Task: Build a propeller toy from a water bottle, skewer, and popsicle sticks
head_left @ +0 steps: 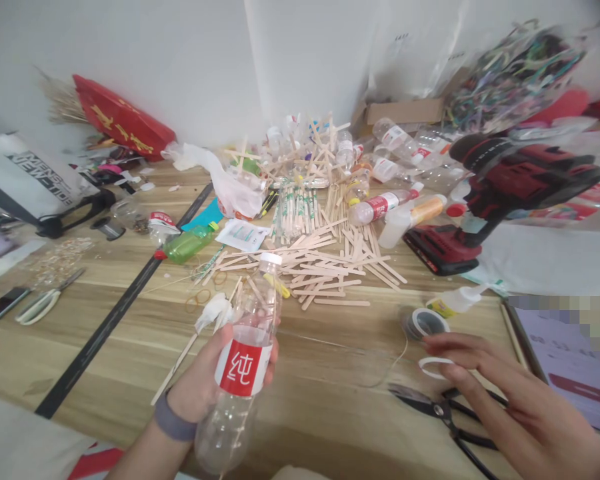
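Observation:
A clear plastic bottle (243, 363) with a red and white label and a white cap is in my left hand (200, 380). The fingers wrap round its middle, and the bottle tilts with its cap pointing away from me. On the right, my right hand (535, 407) pinches a thin white ring (433, 361) between thumb and forefinger. Black-handled scissors (443, 412) lie on the table partly beneath that hand. Just beyond the fingers sit a small spool of line (427, 323) and a white glue bottle (455, 302).
Wooden craft sticks (325, 270) are piled mid-table, with several plastic bottles (380, 207) behind. A red cordless drill (480, 200) stands at the right, near a tablet (565, 360). Further left are a green bottle (190, 243), a black strip (115, 323) and white-handled scissors (43, 305).

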### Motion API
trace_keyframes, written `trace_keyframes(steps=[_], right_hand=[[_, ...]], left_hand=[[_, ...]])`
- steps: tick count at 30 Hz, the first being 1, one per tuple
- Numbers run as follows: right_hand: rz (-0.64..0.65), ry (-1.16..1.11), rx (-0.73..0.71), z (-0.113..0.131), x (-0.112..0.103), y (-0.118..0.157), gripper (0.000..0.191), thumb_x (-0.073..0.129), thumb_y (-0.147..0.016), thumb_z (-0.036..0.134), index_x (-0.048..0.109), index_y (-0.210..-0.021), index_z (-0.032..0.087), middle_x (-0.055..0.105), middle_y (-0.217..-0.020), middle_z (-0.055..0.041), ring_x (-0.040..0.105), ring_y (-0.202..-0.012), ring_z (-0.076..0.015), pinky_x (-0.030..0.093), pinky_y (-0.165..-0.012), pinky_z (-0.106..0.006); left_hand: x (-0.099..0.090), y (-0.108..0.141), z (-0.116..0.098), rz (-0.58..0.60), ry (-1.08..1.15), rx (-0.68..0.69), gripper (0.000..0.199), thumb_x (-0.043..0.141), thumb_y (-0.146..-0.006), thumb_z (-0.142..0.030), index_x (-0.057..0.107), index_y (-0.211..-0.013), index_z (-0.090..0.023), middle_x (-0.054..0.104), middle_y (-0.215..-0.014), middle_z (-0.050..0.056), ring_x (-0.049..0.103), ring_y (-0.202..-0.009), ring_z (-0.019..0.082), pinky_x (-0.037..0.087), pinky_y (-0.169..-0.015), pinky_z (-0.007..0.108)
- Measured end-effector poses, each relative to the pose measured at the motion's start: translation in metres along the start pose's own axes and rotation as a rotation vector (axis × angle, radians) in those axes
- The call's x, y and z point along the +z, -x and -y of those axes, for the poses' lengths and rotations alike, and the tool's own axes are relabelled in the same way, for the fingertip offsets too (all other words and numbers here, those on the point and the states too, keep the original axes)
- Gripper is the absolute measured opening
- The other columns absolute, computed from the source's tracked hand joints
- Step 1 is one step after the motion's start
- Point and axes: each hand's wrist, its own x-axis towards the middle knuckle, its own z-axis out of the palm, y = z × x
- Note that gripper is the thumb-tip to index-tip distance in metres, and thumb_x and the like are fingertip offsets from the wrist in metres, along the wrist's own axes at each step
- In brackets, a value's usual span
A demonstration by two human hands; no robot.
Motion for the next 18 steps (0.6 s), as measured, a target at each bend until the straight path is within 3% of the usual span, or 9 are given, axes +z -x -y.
trace_keyframes(steps=[4,8,10,13,15,18], right_hand=[[0.093,0.015,-0.016,0.017,0.013,-0.006,0.018,0.051,-0.094,0.030,0.069,-0.089,0.025,0.074,-0.097,-0.0086,0.073,-0.084,-0.0227,0.061,-0.062,-0.028],[0.073,-0.030,-0.230,0.044,0.030,-0.019,0.017,0.048,-0.096,0.023,0.063,-0.087,0.023,0.072,-0.096,-0.0088,0.071,-0.081,-0.0194,0.059,-0.065,-0.028],[0.011,0.058,-0.321,0.055,0.034,-0.029,0.017,0.049,-0.095,0.019,0.061,-0.083,0.021,0.069,-0.113,-0.0137,0.069,-0.097,-0.0229,0.058,-0.076,-0.034],[-0.031,0.175,-0.472,0.064,0.034,-0.047,0.017,0.051,-0.093,0.014,0.058,-0.078,0.018,0.057,-0.138,-0.0192,0.049,-0.131,-0.0309,0.048,-0.099,-0.045],[-0.045,0.226,-0.504,0.064,0.035,-0.057,0.018,0.050,-0.094,0.014,0.057,-0.078,0.018,0.052,-0.143,-0.0192,0.041,-0.138,-0.0311,0.042,-0.105,-0.048],[-0.024,0.291,-0.471,0.055,0.043,-0.064,0.020,0.046,-0.097,0.016,0.058,-0.081,0.018,0.058,-0.138,-0.0165,0.047,-0.134,-0.0303,0.038,-0.107,-0.052]], left_hand=[[0.007,-0.006,0.004,0.026,-0.029,-0.039,0.064,0.068,-0.075,-0.062,0.063,-0.118,-0.015,0.071,-0.088,0.010,0.069,-0.068,0.019,0.051,-0.059,0.024],[0.018,-0.011,0.006,-0.037,-0.099,-0.086,0.053,0.071,-0.076,-0.055,0.064,-0.114,-0.019,0.070,-0.088,0.007,0.068,-0.072,0.019,0.053,-0.065,0.028],[0.023,-0.013,0.005,-0.069,-0.160,-0.121,0.052,0.073,-0.075,-0.052,0.065,-0.113,-0.018,0.069,-0.085,0.006,0.067,-0.070,0.018,0.053,-0.064,0.028],[0.028,-0.013,0.004,-0.062,-0.209,-0.173,0.050,0.077,-0.073,-0.049,0.066,-0.111,-0.018,0.068,-0.083,0.004,0.065,-0.066,0.015,0.052,-0.063,0.026],[0.031,-0.012,0.004,-0.052,-0.210,-0.182,0.049,0.078,-0.071,-0.048,0.066,-0.109,-0.019,0.068,-0.082,0.003,0.064,-0.066,0.015,0.052,-0.064,0.027],[0.032,-0.009,0.004,-0.038,-0.196,-0.195,0.055,0.078,-0.070,-0.054,0.064,-0.111,-0.020,0.071,-0.082,0.005,0.066,-0.065,0.018,0.052,-0.062,0.028]])
